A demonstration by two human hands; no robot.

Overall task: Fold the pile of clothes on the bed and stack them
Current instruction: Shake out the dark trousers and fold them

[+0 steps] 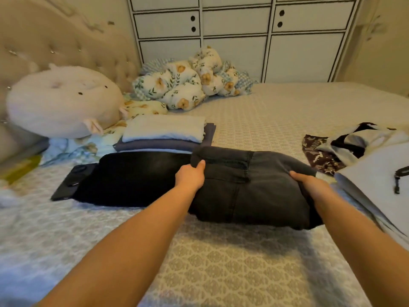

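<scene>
Dark grey jeans (250,187) lie folded in a thick bundle on the bed (232,262), in the middle of the view. My left hand (191,176) grips the bundle's left edge with the thumb on top. My right hand (309,182) grips its right edge, fingers tucked under the cloth. A folded black garment (137,176) lies flat just left of the jeans. Behind it sits a stack with a white folded piece (163,129) on purple-grey folded pieces (159,145). Unfolded clothes (354,147), patterned black and white, lie at the right.
A black tablet-like device (70,182) pokes out from under the black garment. A round plush pillow (64,103) and a floral quilt (188,85) lie by the headboard. A pale grey garment with a black cord (376,180) lies at the right edge. White drawers (243,29) stand behind the bed.
</scene>
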